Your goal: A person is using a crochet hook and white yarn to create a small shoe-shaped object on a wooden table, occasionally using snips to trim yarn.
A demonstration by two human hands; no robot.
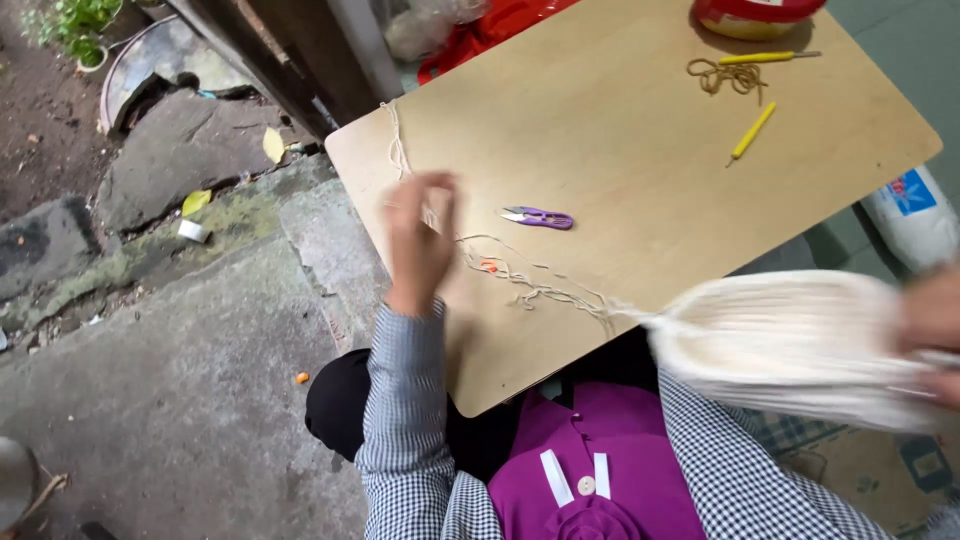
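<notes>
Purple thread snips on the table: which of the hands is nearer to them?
Left. The left hand hovers just beside the purple snips, not touching; the right hand is far off at the frame edge, gripping the cream yarn bundle.

Black-and-white gingham checked long sleeves (405,420), buttoned cuffs, purple garment (600,470) with white button and white strips, black trousers (340,400)

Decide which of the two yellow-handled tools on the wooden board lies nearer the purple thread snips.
The lower yellow-handled tool, lying slanted by itself, is nearer the purple thread snips; the other lies flatter beside the tan cord tangle.
</notes>
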